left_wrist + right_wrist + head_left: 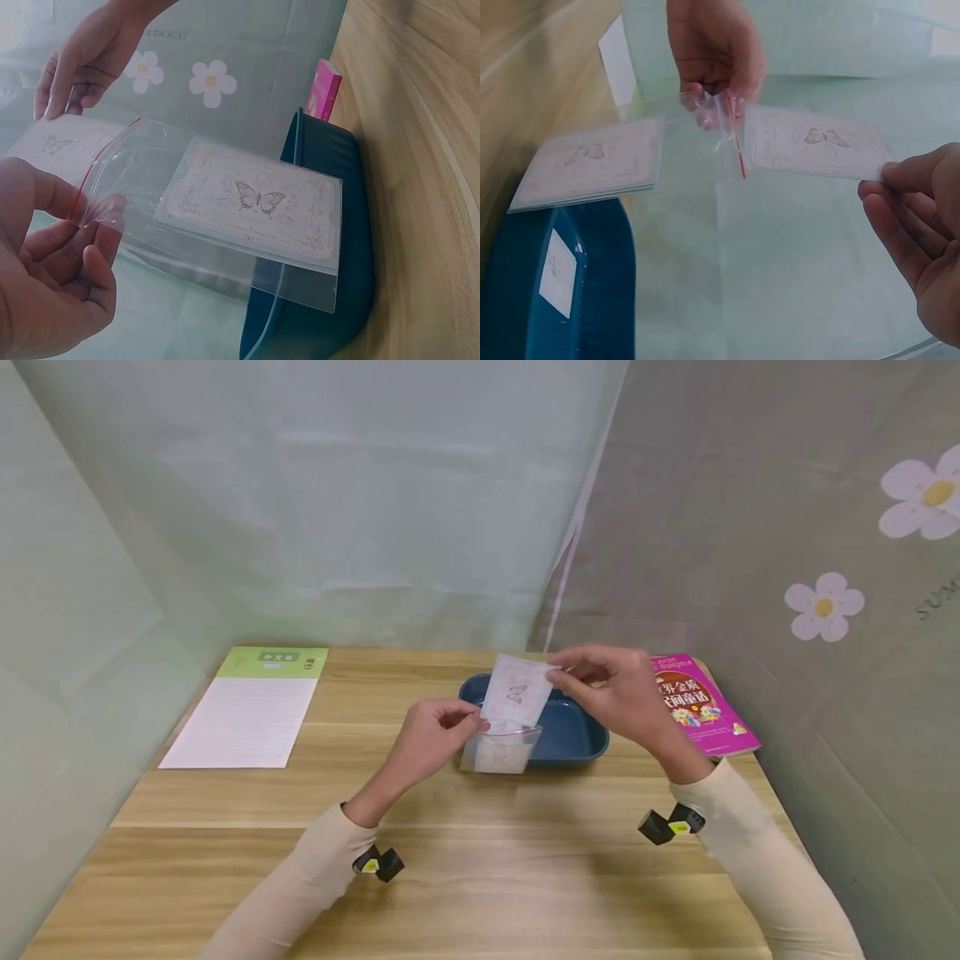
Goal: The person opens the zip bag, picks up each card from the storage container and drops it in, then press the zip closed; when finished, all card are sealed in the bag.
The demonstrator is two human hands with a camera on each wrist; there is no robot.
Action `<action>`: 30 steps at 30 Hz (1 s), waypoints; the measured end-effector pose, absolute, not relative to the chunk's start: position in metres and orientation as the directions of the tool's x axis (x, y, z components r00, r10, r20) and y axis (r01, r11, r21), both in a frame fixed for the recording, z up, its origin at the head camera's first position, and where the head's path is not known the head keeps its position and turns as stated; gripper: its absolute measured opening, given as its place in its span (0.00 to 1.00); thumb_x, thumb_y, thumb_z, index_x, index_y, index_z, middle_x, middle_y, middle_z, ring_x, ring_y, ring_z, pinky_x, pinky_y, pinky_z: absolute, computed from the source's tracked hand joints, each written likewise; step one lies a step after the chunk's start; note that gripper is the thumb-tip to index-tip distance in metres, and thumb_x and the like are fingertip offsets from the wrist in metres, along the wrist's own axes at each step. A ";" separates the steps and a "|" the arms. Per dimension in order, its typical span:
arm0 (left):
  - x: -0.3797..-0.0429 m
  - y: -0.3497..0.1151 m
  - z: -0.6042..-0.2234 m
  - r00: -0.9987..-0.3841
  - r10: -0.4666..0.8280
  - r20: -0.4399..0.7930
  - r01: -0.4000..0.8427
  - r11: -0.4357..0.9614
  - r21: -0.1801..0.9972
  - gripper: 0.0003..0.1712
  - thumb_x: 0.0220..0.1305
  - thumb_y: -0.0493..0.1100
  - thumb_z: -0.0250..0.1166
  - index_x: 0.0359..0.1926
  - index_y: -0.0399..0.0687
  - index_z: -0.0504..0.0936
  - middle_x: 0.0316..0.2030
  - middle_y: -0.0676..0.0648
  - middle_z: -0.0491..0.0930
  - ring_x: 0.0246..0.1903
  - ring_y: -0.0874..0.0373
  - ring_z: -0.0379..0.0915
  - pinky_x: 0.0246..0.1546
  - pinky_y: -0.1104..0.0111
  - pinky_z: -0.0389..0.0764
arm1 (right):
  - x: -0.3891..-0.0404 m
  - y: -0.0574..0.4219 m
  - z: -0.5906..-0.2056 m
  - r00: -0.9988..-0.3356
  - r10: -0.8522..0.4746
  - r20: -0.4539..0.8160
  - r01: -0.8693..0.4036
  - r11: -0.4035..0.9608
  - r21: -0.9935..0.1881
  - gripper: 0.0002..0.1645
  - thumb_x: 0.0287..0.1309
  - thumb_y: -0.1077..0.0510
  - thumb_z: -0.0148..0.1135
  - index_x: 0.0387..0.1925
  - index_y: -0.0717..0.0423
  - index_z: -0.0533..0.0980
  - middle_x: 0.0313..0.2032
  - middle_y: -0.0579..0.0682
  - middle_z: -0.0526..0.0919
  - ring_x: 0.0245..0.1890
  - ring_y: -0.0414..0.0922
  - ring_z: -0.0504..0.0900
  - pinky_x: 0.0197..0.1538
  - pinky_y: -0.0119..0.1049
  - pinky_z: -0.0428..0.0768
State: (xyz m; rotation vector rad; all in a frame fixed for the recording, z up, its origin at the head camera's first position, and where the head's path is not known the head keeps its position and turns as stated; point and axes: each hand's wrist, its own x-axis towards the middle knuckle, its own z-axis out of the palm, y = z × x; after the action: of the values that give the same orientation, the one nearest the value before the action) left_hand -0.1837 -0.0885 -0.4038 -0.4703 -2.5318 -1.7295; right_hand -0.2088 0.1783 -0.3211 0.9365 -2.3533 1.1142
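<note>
Pinching the clear bag (501,756) near its 11 o'clock corner, the left hand (429,742) works opposite the right hand (617,693), which pinches a butterfly card (517,691) at the bag's 12 o'clock. Card's probably light, stiffish; bag's likely floppy, slippery. Grab edges.

Curtained study corner is being indicated by flower-print fabric (720,518), wood-grain desktop (480,868), composition pad (243,714) and storybook (708,714).

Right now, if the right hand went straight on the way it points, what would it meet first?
Probably the red-lined mouth of the clear zip bag, with the butterfly card in the right hand leading; depth is hard to judge.
</note>
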 end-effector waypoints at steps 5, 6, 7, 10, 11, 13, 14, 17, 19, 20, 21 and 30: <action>-0.183 -0.089 -0.403 -0.955 0.225 0.194 0.263 0.338 0.904 0.10 0.70 0.39 0.64 0.44 0.42 0.90 0.34 0.48 0.89 0.31 0.51 0.81 0.24 0.71 0.71 | -0.209 0.179 -0.326 -0.714 -0.411 0.567 -0.699 0.470 -0.539 0.10 0.56 0.64 0.75 0.41 0.58 0.87 0.34 0.50 0.90 0.29 0.41 0.88 0.32 0.25 0.81; -0.183 -0.089 -0.403 -0.955 0.224 0.194 0.263 0.340 0.903 0.10 0.70 0.39 0.64 0.43 0.42 0.90 0.34 0.48 0.89 0.31 0.51 0.81 0.23 0.71 0.71 | -0.209 0.180 -0.327 -0.713 -0.413 0.567 -0.700 0.469 -0.538 0.10 0.56 0.64 0.75 0.41 0.58 0.87 0.34 0.50 0.90 0.29 0.41 0.88 0.32 0.25 0.81; -0.183 -0.089 -0.403 -0.956 0.222 0.194 0.262 0.341 0.903 0.10 0.70 0.39 0.64 0.43 0.42 0.90 0.34 0.48 0.89 0.31 0.51 0.81 0.23 0.71 0.71 | -0.209 0.180 -0.328 -0.710 -0.414 0.569 -0.702 0.468 -0.536 0.09 0.56 0.64 0.75 0.41 0.58 0.87 0.34 0.50 0.90 0.30 0.41 0.88 0.32 0.25 0.81; -0.183 -0.089 -0.403 -0.956 0.215 0.201 0.266 0.345 0.900 0.09 0.70 0.39 0.64 0.43 0.43 0.91 0.34 0.49 0.89 0.31 0.52 0.81 0.25 0.70 0.73 | -0.209 0.181 -0.331 -0.710 -0.421 0.565 -0.703 0.460 -0.542 0.09 0.57 0.64 0.74 0.41 0.58 0.87 0.35 0.49 0.90 0.30 0.40 0.88 0.32 0.26 0.81; -0.184 -0.089 -0.403 -0.956 0.211 0.205 0.269 0.347 0.898 0.09 0.70 0.39 0.65 0.43 0.44 0.91 0.35 0.49 0.89 0.31 0.52 0.81 0.26 0.70 0.74 | -0.209 0.181 -0.331 -0.712 -0.423 0.560 -0.701 0.460 -0.545 0.09 0.57 0.64 0.74 0.41 0.57 0.87 0.35 0.49 0.90 0.30 0.40 0.88 0.32 0.26 0.82; -0.184 -0.089 -0.403 -0.955 0.205 0.214 0.276 0.351 0.895 0.09 0.69 0.40 0.65 0.43 0.44 0.91 0.35 0.49 0.89 0.31 0.53 0.80 0.30 0.69 0.77 | -0.208 0.181 -0.333 -0.718 -0.428 0.549 -0.696 0.464 -0.549 0.09 0.57 0.63 0.74 0.41 0.56 0.87 0.35 0.48 0.90 0.30 0.39 0.88 0.33 0.26 0.82; -0.184 -0.089 -0.404 -0.954 0.203 0.219 0.280 0.354 0.892 0.09 0.69 0.40 0.65 0.43 0.44 0.91 0.36 0.48 0.89 0.31 0.54 0.80 0.31 0.69 0.79 | -0.208 0.180 -0.334 -0.721 -0.430 0.543 -0.693 0.466 -0.550 0.09 0.58 0.63 0.74 0.41 0.56 0.87 0.35 0.48 0.90 0.30 0.39 0.88 0.33 0.27 0.82; -0.184 -0.089 -0.404 -0.953 0.199 0.227 0.287 0.361 0.887 0.09 0.69 0.40 0.66 0.43 0.43 0.91 0.37 0.48 0.88 0.32 0.55 0.79 0.34 0.67 0.81 | -0.208 0.180 -0.337 -0.724 -0.437 0.534 -0.690 0.471 -0.550 0.09 0.58 0.62 0.74 0.42 0.56 0.87 0.36 0.47 0.90 0.31 0.39 0.88 0.35 0.28 0.83; -0.184 -0.089 -0.403 -0.954 0.197 0.227 0.287 0.365 0.886 0.09 0.69 0.40 0.66 0.43 0.43 0.91 0.37 0.48 0.88 0.32 0.55 0.78 0.34 0.67 0.81 | -0.209 0.179 -0.340 -0.720 -0.440 0.537 -0.694 0.471 -0.544 0.10 0.58 0.62 0.74 0.42 0.56 0.87 0.36 0.48 0.90 0.31 0.39 0.88 0.36 0.28 0.83; -0.184 -0.089 -0.403 -0.954 0.197 0.227 0.286 0.369 0.884 0.09 0.69 0.40 0.66 0.43 0.43 0.90 0.37 0.48 0.88 0.32 0.55 0.78 0.34 0.67 0.80 | -0.209 0.179 -0.341 -0.718 -0.440 0.540 -0.696 0.470 -0.543 0.10 0.58 0.62 0.74 0.42 0.56 0.87 0.37 0.48 0.90 0.31 0.39 0.88 0.36 0.28 0.83; -0.184 -0.089 -0.403 -0.955 0.195 0.225 0.284 0.374 0.883 0.09 0.69 0.40 0.66 0.43 0.43 0.90 0.36 0.48 0.88 0.32 0.55 0.77 0.33 0.67 0.79 | -0.210 0.178 -0.342 -0.716 -0.441 0.542 -0.698 0.469 -0.541 0.10 0.57 0.62 0.74 0.42 0.56 0.87 0.37 0.49 0.91 0.31 0.39 0.88 0.35 0.29 0.83; -0.184 -0.089 -0.401 -0.960 0.190 0.204 0.266 0.406 0.874 0.09 0.69 0.41 0.66 0.42 0.45 0.91 0.35 0.49 0.86 0.33 0.53 0.74 0.31 0.67 0.75 | -0.210 0.177 -0.349 -0.701 -0.454 0.550 -0.713 0.457 -0.532 0.11 0.57 0.62 0.75 0.43 0.55 0.87 0.39 0.48 0.90 0.32 0.37 0.87 0.37 0.32 0.85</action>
State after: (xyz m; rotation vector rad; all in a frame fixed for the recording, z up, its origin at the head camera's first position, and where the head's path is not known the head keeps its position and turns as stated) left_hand -0.1839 -0.0891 -0.4009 -0.4176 -2.5729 -1.6203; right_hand -0.2097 0.1771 -0.3494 0.9915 -2.3822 1.1021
